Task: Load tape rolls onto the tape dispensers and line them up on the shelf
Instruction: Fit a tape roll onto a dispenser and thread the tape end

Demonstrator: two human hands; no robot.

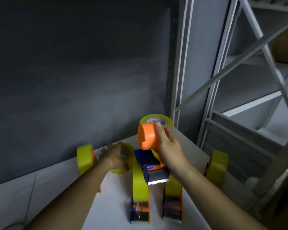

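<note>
My right hand [169, 146] grips an empty orange and blue tape dispenser [147, 136] and holds it above the white shelf [110, 196], its orange hub up and its toothed blade toward me. My left hand [115, 157] reaches forward and curls over a loose yellow tape roll [129, 151] lying on the shelf. Two loaded dispensers [140, 188] [173, 203] stand side by side under the raised one. One more loaded dispenser stands at the left [85, 158] and one at the right edge [218, 166]. Another yellow roll [156, 119] lies flat at the back.
A dark grey wall rises directly behind the shelf. White metal rack uprights [183, 63] and diagonal braces stand to the right, with more shelving beyond. The shelf's right edge drops off beside the right-hand dispenser.
</note>
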